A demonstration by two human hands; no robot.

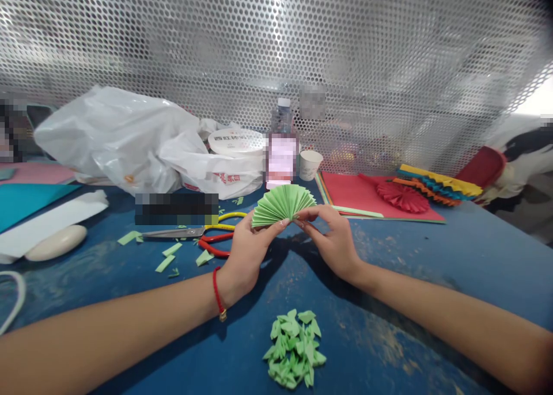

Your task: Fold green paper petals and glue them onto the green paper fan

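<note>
A pleated green paper fan (283, 204) is spread in a half circle, held up over the blue table. My left hand (253, 248) pinches its lower edge near the middle, thumb in front and the other fingers mostly hidden behind. My right hand (330, 236) pinches the same gathered base from the right with thumb and fingertips. Left of my left hand lie scissors (216, 234) with yellow and red handles, among small green paper scraps (165, 262). A pile of cut green paper pieces (294, 349) lies nearer to me, below both hands.
Red paper sheets (345, 190) bear a red pleated rosette (402, 196) and yellow and orange folded strips (440, 179) at right. Behind stand a phone (281, 158), a paper cup (310, 164) and white plastic bags (116, 136), before a perforated metal panel (242, 38).
</note>
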